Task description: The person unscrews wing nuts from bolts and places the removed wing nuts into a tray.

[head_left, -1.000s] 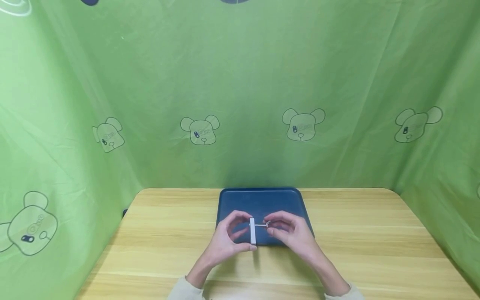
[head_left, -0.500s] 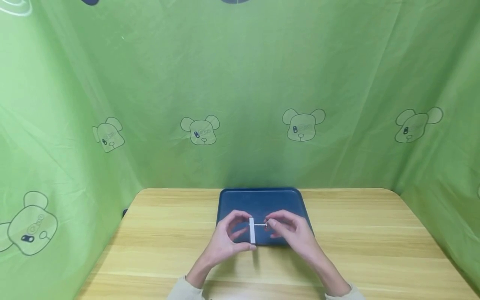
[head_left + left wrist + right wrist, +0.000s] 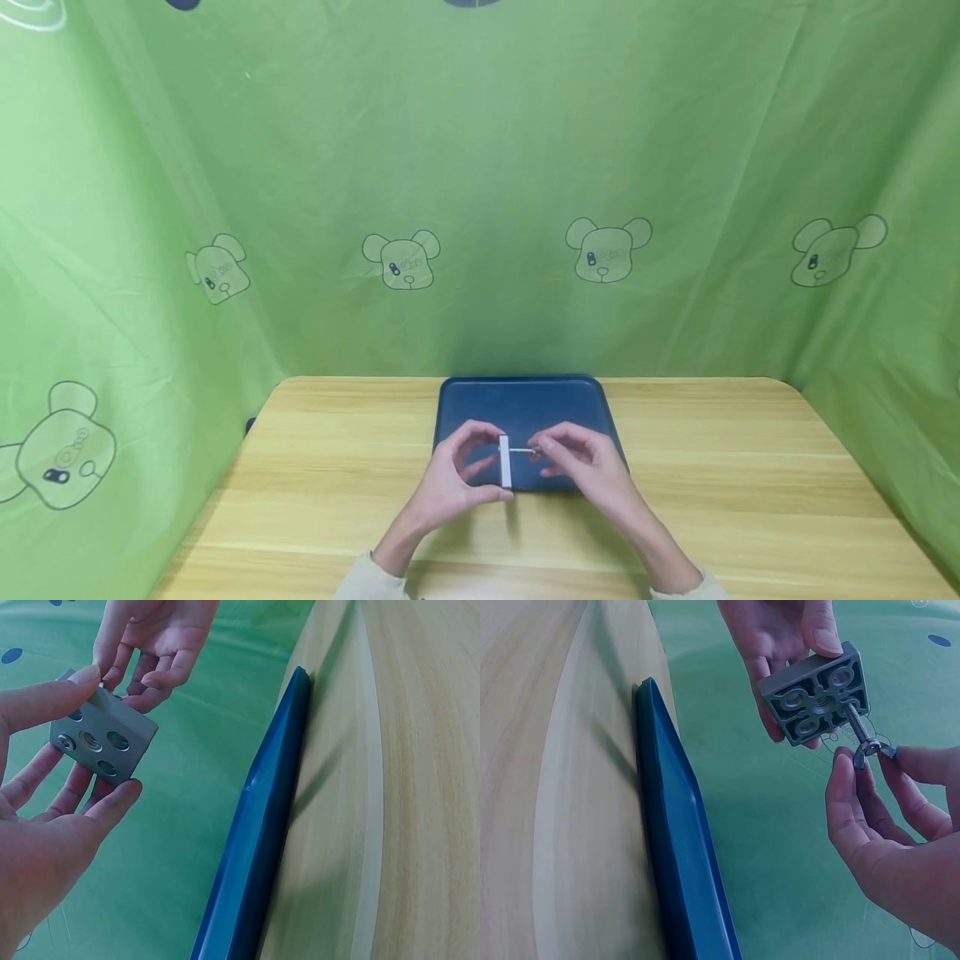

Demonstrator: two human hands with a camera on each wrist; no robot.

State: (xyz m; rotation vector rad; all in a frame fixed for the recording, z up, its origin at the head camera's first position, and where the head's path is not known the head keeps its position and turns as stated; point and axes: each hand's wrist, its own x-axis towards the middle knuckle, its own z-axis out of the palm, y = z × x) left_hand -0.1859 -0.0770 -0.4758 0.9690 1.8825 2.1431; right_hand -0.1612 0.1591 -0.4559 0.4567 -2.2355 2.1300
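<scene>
My left hand holds a grey square block by its edges, thumb on one side and fingers opposite. Round holes pierce its flat face in the left wrist view, where a bolt end fills a corner one. From the block's recessed side a threaded bolt sticks out, seen in the right wrist view. A wing nut sits near the bolt's free end. My right hand pinches the wing nut's wings between thumb and fingers. Both hands are raised above the tray's near part.
A dark blue tray lies at the far middle of the wooden table. Green cloth with bear-head drawings hangs behind the table and along both sides.
My right thumb has moved up onto the wing nut, and the fingers around it have shifted. The left hand and the block have stayed almost still.
</scene>
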